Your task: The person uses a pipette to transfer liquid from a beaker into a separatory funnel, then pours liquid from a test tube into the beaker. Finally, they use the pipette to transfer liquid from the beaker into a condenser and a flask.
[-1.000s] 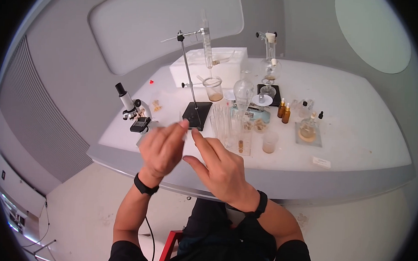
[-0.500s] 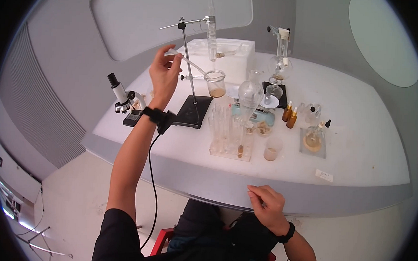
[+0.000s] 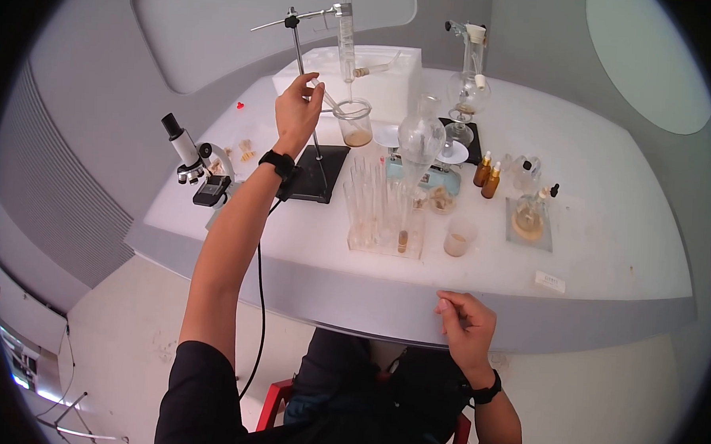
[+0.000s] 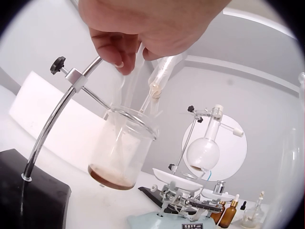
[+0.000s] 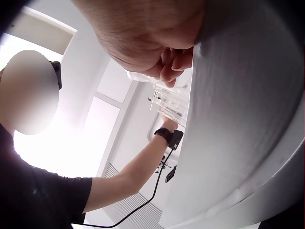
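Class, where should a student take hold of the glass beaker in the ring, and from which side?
Probably around the glass beaker below the metal ring, coming from the front: its wall is bare there, a clear tool slants into its mouth, the pole stands left and the white box behind.

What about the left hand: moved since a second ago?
Yes: in the head view, the left hand went forward, from the black base's near side to beside the pole.
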`<move>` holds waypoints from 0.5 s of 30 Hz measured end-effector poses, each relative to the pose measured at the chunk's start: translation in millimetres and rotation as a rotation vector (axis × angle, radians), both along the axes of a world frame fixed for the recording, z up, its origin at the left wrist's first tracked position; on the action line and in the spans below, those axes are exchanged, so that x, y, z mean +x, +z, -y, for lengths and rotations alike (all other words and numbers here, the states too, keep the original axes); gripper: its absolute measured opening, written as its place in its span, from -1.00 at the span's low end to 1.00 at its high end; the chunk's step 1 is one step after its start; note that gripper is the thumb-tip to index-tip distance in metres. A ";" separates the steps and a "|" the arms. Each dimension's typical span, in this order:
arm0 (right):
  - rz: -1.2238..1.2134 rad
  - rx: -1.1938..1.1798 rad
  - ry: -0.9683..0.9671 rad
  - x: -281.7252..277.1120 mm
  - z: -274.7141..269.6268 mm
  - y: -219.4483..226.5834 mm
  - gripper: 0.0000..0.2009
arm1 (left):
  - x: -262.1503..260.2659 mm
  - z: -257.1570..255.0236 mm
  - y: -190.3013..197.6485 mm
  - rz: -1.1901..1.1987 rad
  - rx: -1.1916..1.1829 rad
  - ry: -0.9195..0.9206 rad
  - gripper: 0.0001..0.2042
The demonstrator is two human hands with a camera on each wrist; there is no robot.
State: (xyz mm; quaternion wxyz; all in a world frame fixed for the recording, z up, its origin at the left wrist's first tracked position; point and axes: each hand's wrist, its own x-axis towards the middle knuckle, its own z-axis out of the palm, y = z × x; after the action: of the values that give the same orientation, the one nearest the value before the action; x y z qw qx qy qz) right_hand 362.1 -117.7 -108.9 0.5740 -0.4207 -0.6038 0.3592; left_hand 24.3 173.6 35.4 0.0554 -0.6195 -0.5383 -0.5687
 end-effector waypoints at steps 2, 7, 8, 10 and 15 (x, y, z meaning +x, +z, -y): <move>-0.024 -0.033 -0.009 -0.5 0.1 -0.6 -0.88 | -0.7 -3.9 -3.0 -0.034 0.000 0.030 -0.69; -0.047 -0.074 -0.011 -0.7 -0.1 -1.1 -0.86 | -5.1 -1.8 -5.6 -0.114 -0.021 0.109 -0.66; -0.051 -0.090 -0.003 -0.7 -0.1 -0.8 -0.85 | -6.6 -0.8 -6.9 -0.109 -0.026 0.103 -0.66; -0.054 -0.101 -0.007 -1.6 -0.3 -0.3 -0.85 | -10.2 4.2 -6.1 -0.118 0.039 0.095 -0.67; -0.083 -0.108 -0.021 -3.9 -1.4 0.9 -0.84 | -8.4 38.9 -1.7 0.037 0.086 0.026 -0.69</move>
State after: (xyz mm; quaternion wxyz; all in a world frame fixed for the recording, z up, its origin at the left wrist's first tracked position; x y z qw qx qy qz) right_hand 358.2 -116.3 -108.0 0.5788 -0.4421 -0.5546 0.4025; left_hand 15.9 134.7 33.7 0.0792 -0.5990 -0.5223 -0.6018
